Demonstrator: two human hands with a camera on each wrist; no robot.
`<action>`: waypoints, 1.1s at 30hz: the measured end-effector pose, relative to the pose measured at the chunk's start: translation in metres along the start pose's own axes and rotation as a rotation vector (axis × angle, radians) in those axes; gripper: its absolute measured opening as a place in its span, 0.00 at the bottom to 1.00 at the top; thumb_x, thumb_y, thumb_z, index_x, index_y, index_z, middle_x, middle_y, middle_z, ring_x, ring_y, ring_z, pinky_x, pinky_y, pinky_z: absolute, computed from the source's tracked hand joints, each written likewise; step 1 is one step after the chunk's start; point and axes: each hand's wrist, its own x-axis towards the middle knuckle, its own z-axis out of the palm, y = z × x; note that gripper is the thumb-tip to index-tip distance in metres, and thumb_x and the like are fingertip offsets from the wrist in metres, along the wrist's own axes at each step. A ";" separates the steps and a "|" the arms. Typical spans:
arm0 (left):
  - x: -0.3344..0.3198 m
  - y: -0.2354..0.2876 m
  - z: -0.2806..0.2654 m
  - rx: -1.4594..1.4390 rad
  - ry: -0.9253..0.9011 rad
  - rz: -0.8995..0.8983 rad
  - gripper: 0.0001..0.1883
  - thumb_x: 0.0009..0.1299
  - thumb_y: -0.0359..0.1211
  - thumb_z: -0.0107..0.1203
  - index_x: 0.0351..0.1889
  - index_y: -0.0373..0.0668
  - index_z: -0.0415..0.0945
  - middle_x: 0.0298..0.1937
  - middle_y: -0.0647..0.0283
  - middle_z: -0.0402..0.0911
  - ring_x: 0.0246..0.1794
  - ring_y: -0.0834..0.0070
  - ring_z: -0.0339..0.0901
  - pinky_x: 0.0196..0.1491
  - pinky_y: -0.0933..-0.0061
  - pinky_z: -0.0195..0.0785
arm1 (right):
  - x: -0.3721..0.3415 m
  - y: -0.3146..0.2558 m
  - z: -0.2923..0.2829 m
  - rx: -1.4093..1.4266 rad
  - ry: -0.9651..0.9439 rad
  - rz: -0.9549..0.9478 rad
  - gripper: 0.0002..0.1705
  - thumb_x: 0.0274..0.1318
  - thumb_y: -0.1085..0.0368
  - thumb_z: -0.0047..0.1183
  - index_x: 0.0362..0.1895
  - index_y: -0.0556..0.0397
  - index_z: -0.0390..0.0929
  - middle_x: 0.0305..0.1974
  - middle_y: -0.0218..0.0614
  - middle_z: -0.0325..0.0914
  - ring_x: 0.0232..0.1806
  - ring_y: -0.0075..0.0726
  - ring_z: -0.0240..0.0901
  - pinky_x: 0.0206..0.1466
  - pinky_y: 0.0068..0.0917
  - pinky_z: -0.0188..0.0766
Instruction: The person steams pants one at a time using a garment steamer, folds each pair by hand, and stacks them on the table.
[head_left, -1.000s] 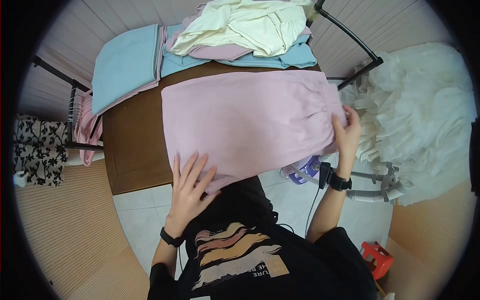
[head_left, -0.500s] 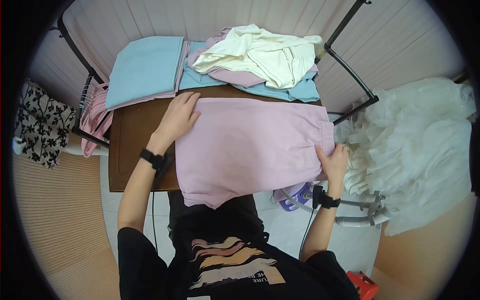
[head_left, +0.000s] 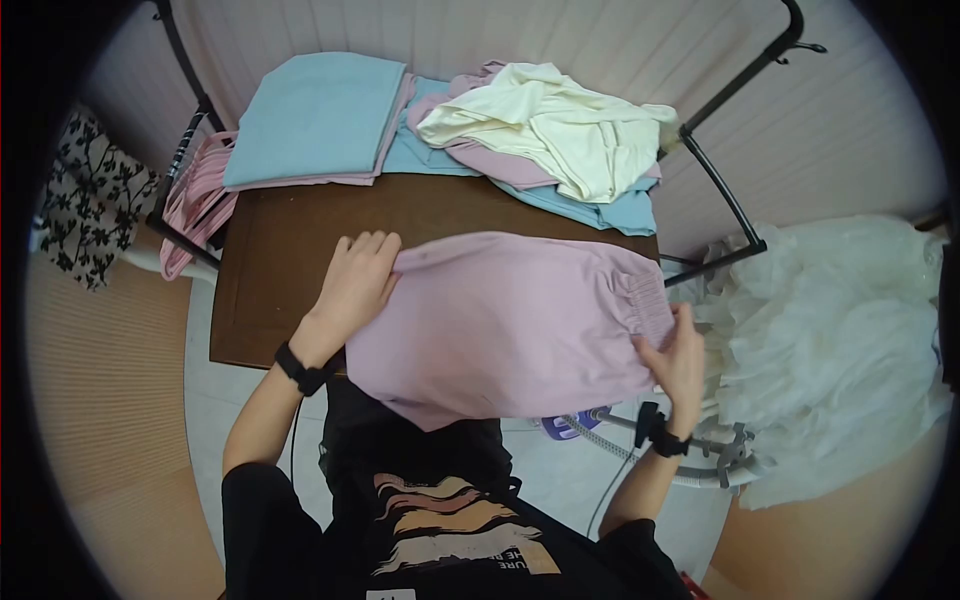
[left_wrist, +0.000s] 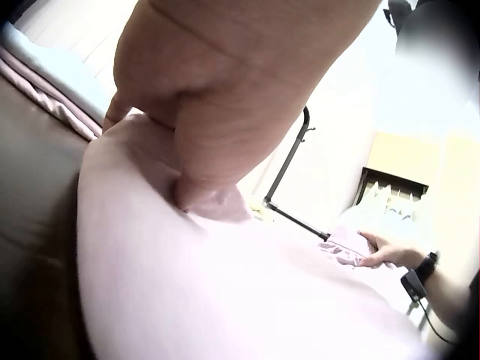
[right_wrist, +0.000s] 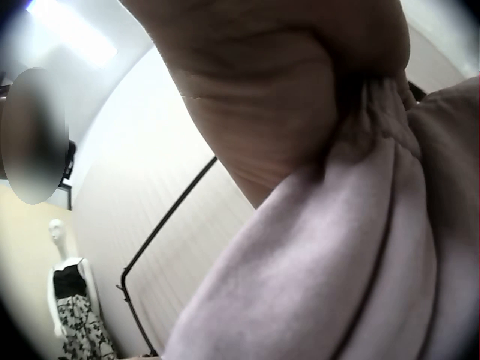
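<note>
A pink garment [head_left: 500,330] with a gathered waistband [head_left: 650,305] at its right end spans the front of the brown table [head_left: 290,260], its near edge hanging past the table. My left hand [head_left: 355,285] pinches its far left corner; in the left wrist view, the thumb and fingers of that hand [left_wrist: 217,97] close on the cloth [left_wrist: 165,247]. At the waistband end my right hand [head_left: 680,365] grips the fabric, thumb on top. The right wrist view has the cloth [right_wrist: 300,262] bunched in the right hand [right_wrist: 277,90], fingertips hidden.
Folded blue cloth [head_left: 315,120] lies at the back left, with a loose cream garment [head_left: 560,130] on a pile to its right. Pink hangers [head_left: 205,190] hang at the left. Black rack bars [head_left: 725,190], white ruffled fabric [head_left: 830,350] and a steamer hose [head_left: 600,437] are at the right.
My left hand has gone from resting flat on the near left part to pinching the far corner. The garment has shifted towards the body, its far edge now lifted and curved.
</note>
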 end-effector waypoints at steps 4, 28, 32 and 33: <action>-0.038 0.008 -0.021 -0.309 -0.135 -0.226 0.16 0.65 0.30 0.66 0.47 0.39 0.72 0.34 0.52 0.82 0.40 0.50 0.82 0.47 0.56 0.73 | 0.029 -0.063 -0.068 -0.071 0.110 -0.242 0.29 0.45 0.62 0.72 0.52 0.54 0.76 0.33 0.45 0.79 0.28 0.53 0.76 0.34 0.40 0.73; -0.091 0.064 0.034 -1.141 0.196 -0.526 0.23 0.72 0.16 0.58 0.61 0.39 0.64 0.45 0.62 0.81 0.47 0.82 0.81 0.45 0.83 0.72 | -0.137 -0.048 0.125 0.357 0.451 0.126 0.25 0.50 0.70 0.70 0.53 0.58 0.75 0.52 0.47 0.71 0.52 0.52 0.71 0.55 0.42 0.70; -0.090 0.065 0.041 -1.061 0.248 -0.416 0.22 0.73 0.17 0.59 0.61 0.40 0.66 0.45 0.65 0.80 0.47 0.85 0.78 0.44 0.86 0.65 | -0.117 -0.060 0.135 0.282 0.472 0.173 0.29 0.48 0.68 0.72 0.55 0.56 0.76 0.50 0.44 0.71 0.52 0.52 0.70 0.54 0.42 0.68; -0.092 0.060 0.043 -1.062 0.246 -0.413 0.22 0.73 0.17 0.59 0.61 0.40 0.66 0.45 0.65 0.80 0.47 0.85 0.78 0.44 0.86 0.65 | -0.114 -0.058 0.132 0.280 0.475 0.175 0.29 0.48 0.68 0.72 0.55 0.56 0.76 0.50 0.44 0.71 0.52 0.52 0.70 0.54 0.42 0.68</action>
